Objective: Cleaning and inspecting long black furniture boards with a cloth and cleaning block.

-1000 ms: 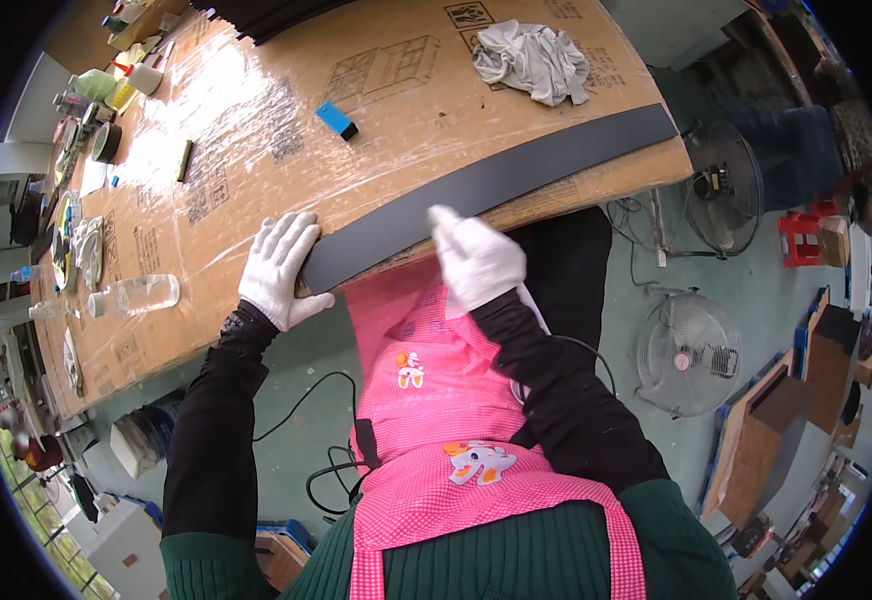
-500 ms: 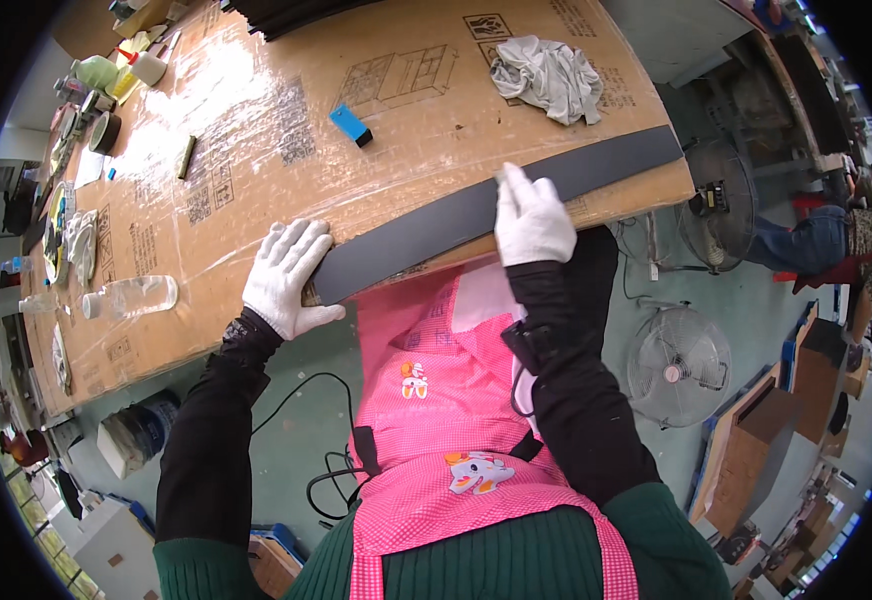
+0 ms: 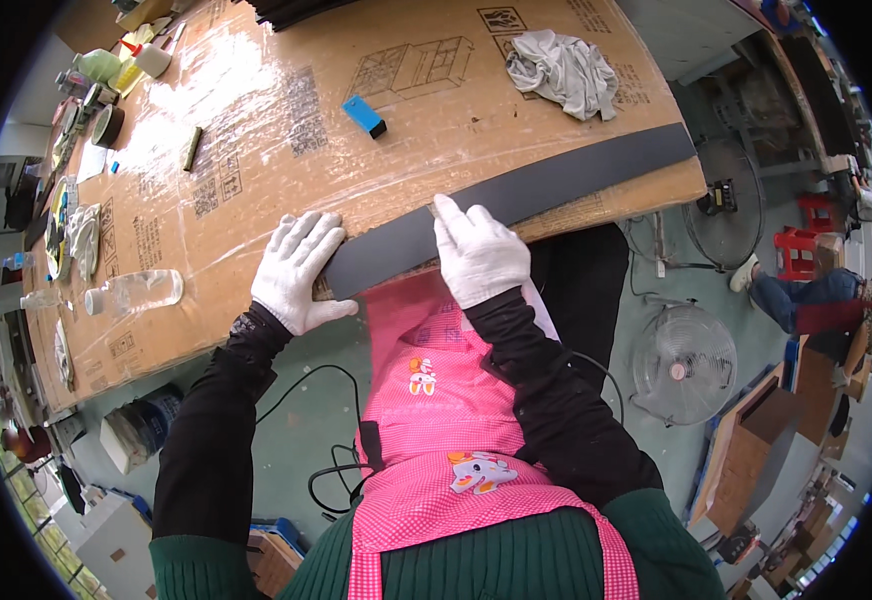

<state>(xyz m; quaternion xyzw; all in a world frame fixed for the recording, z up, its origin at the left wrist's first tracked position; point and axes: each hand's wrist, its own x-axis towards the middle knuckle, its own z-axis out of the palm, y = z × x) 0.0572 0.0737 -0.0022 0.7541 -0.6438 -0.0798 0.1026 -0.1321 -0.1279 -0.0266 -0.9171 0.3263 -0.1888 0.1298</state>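
A long dark grey strip (image 3: 566,188) lies along the near edge of the cardboard-covered table (image 3: 256,215). My left hand (image 3: 296,272), in a white knit glove, rests at the strip's left end, its fingers stretched out on the cardboard and thumb at the strip's near corner. My right hand (image 3: 483,255), gloved the same way, is over the left half of the strip. Its fingers are drawn together at the strip's surface; what they pinch, if anything, is too small to make out. Beyond the strip sits a blue block (image 3: 364,116) with a dark end.
A crumpled pale cloth (image 3: 563,75) lies at the far right of the table. To the left are a clear bottle (image 3: 136,292), a short dark bar (image 3: 192,148) and a red-tipped bottle (image 3: 151,60). A floor fan (image 3: 681,365) stands to the right; a person sits beyond it.
My right hand has slid left along the strip toward my left hand. The left hand stays at the strip's end. The view has shifted slightly.
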